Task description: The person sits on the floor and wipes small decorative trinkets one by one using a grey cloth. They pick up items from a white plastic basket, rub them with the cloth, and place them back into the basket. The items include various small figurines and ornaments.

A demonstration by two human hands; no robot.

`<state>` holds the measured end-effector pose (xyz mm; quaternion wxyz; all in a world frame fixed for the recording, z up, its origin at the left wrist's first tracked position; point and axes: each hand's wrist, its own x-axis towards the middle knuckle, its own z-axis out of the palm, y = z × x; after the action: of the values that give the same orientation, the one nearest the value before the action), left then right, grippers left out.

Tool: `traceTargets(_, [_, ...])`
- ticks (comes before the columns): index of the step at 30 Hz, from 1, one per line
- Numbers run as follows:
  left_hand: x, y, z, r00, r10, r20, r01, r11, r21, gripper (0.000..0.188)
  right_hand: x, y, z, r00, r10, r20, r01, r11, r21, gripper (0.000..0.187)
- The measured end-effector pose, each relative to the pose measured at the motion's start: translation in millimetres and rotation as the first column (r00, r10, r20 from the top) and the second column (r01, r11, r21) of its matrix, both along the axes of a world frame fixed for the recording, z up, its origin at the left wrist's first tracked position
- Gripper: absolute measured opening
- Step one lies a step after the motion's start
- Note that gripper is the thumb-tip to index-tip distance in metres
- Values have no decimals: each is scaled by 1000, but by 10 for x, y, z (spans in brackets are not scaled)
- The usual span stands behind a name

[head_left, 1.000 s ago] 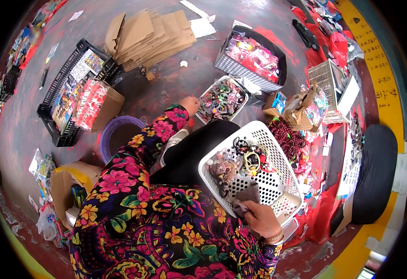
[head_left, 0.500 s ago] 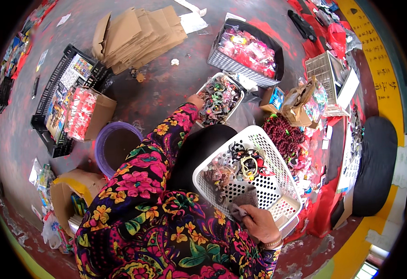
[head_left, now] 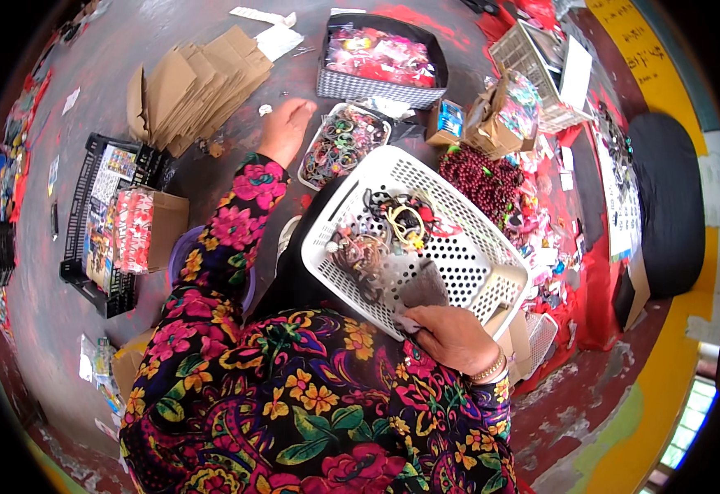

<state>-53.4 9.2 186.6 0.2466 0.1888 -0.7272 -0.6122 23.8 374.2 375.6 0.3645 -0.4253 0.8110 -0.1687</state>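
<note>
Over the last second the left hand (head_left: 284, 130) had stretched, fingers loose and empty, to the upper-centre floor beside the small tray of hair ties (head_left: 343, 144), while the right hand (head_left: 450, 336) stayed clamped on the white basket (head_left: 459, 247) rim, centre frame.

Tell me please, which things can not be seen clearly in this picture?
Head view:
- Left hand: palm side faces down, so whether it holds anything cannot be told.
- Right hand: fingertips hidden by the white basket rim.
- Small tray: pieces too small to tell apart.
- Person's lap: hidden by the basket and floral sleeves.
</note>
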Motion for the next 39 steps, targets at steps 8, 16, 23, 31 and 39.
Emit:
traceTargets(8, [477,1112,1701,604,-795,53,661,463,-591,14,124,161,-55,995,-34,-92,28,998,-61,34])
traceTargets(16, [465,1611,1168,697,-573,430,557,55,-829,9,138,259,-184,979,-20,-205,-26,975,-219,21])
traceTargets(23, [461,1446,1417,634,-698,333,735,411,-539,12,104,281,-183,990,-2,-140,-19,990,-141,31])
traceTargets(31, [734,1517,1708,574,-746,-338,737,291,610,19,94,277,-200,992,-9,-128,-19,976,-215,32])
traceTargets(39, [822,1638,1633,646,-598,-475,586,-9,810,21,8,277,-152,820,-469,329,563,765,-312,24])
